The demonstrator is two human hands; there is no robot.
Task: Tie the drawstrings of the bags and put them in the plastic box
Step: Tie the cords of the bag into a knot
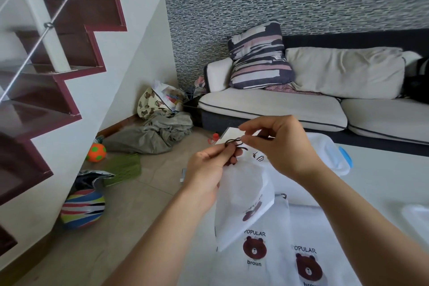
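Hands [206, 165] [278, 144] pinch drawstring [233, 143], seemingly looped, above bag [241, 193].

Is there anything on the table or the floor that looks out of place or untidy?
On the table nothing stands out: both hands work the cord of a held bag. On the floor, a grey cloth lies crumpled, with two balls loose near the stairs.

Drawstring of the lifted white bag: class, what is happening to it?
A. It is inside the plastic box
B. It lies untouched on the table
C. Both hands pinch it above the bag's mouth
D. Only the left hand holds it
C: the left hand and right hand both pinch the dark drawstring above the white bag.
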